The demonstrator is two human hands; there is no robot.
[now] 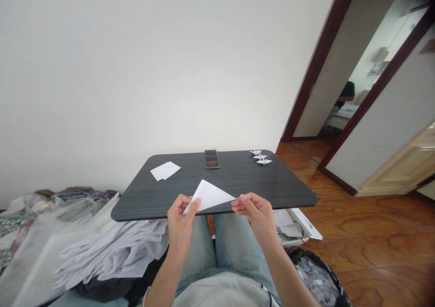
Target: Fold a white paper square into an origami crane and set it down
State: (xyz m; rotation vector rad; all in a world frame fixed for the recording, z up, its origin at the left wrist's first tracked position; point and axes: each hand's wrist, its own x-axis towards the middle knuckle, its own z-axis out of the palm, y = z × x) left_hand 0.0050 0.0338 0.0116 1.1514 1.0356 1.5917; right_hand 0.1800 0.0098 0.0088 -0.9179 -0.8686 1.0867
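A white sheet of paper folded into a triangle [211,195] is held up over the near edge of the dark table [142,202]. My left hand [181,214] pinches its left corner, with the thumb on top. At the narrow right tip, my right hand [254,208] has its thumb and fingers closed on the paper. Beyond the left hand, white paper sheets [165,171] lie overlapping on the tabletop. Several small folded paper cranes [264,161] sit in a row at the far right corner.
A phone [212,159] rests on a stand at the table's far middle, before a white wall. Piled cloth and white paper or fabric [112,252] lie at the left. To the right are a white box [295,227] and a black-lined bin [319,275] with paper scraps.
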